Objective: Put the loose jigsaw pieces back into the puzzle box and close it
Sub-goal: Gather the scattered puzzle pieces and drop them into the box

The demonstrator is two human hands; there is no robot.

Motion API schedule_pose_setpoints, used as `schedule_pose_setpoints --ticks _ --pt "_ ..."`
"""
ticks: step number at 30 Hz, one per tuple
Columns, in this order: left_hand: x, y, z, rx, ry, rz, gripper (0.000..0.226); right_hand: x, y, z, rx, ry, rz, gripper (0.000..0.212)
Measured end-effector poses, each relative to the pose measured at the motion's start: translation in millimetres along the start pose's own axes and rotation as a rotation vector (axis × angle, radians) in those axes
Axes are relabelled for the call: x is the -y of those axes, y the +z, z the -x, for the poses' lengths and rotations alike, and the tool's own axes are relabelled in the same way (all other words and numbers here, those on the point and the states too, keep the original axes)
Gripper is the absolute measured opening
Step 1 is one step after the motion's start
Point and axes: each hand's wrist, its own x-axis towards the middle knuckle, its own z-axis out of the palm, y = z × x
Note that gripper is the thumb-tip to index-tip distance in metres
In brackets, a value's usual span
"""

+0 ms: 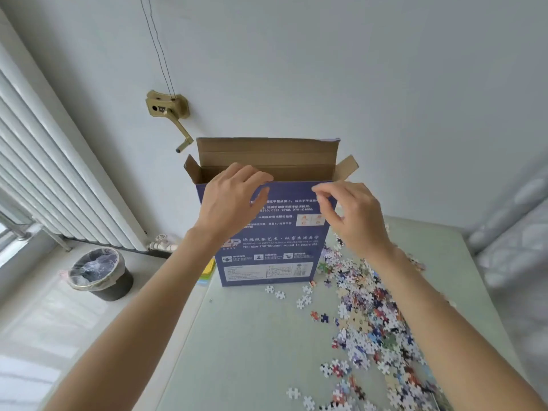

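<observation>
Puzzle box [268, 232] upright at surface [252, 336] far edge, flaps open (inside hidden). Left hand [229, 198] grips its near top rim; right hand [354, 213] loosely curled just beside rim, contact unclear. Loose jigsaw pieces [370, 321] spread right.

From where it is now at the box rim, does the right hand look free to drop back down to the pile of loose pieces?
Probably yes. The right hand is at the box rim, and the loose pieces lie directly below and beside that forearm on the table, with nothing between.
</observation>
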Motion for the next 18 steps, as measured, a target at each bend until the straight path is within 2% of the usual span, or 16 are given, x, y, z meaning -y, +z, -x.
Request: schedule_pose_setpoints --ticks 3,5,7,10,14,16,18 --pt "-34.2 7.5 32.3 -0.075 0.031 0.103 0.015 -3.2 -6.5 64.5 0.101 0.103 -0.003 0.019" --pt "-59.2 21.9 63.1 -0.040 0.003 0.211 0.015 -5.8 -8.0 112.3 0.207 0.210 -0.022 0.019" --pt "-84.8 43.4 99.0 0.071 -0.073 0.316 0.016 -8.0 -11.7 162.9 0.323 0.336 -0.020 0.017" --pt "-121.2 71.5 152.8 0.362 -0.187 0.417 0.020 -7.0 -19.2 240.5 0.494 0.546 -0.018 0.023" --pt "-166.2 97.5 216.5 0.981 -0.283 0.366 0.055 4.7 -40.0 333.8 0.658 0.759 -0.009 0.035" --pt "-184.6 101.6 242.8 1.171 -0.366 0.283 0.071 15.6 -53.9 377.3 0.711 0.814 0.036 0.048" --pt "-196.1 97.3 264.6 1.282 -0.487 0.223 0.081 26.9 -65.7 417.5 0.821 0.853 0.114 0.071"
